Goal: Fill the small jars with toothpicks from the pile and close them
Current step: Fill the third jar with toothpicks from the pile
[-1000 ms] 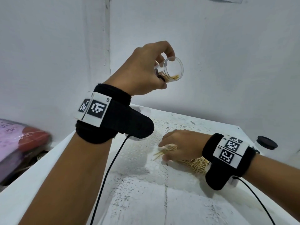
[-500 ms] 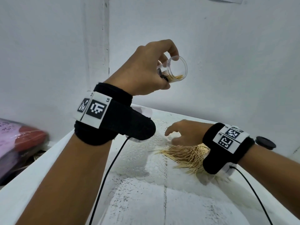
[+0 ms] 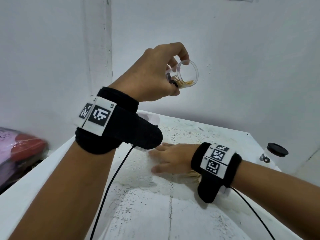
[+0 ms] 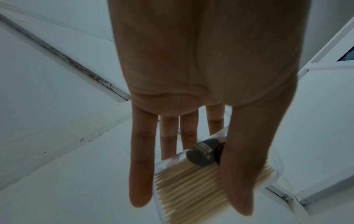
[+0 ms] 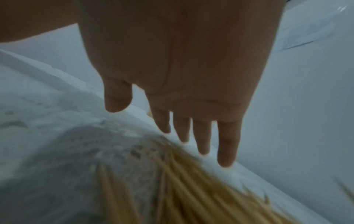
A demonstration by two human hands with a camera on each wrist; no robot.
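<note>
My left hand (image 3: 170, 66) holds a small clear jar (image 3: 187, 74) high above the table, thumb and fingertips pinching its wall. The jar is tilted with its open mouth toward the right, and a layer of toothpicks (image 4: 191, 181) lies inside, beside a dark label (image 4: 203, 153). My right hand (image 3: 169, 160) lies low over the toothpick pile (image 3: 194, 174) on the table, fingers (image 5: 228, 148) straight and spread, holding nothing. Most of the pile is hidden under that hand and wrist; the right wrist view shows the loose toothpicks (image 5: 191, 189), blurred.
A second jar with a black lid (image 3: 277, 150) stands at the table's far right edge. The white table (image 3: 155, 213) has a lace mat (image 3: 181, 135) and sits in a wall corner. A pink and red bundle (image 3: 20, 149) lies off its left side.
My right hand went from resting on the pile to lifting off it, and now reaches flat and left over it. My left hand has raised the jar slightly and turned its mouth more to the right.
</note>
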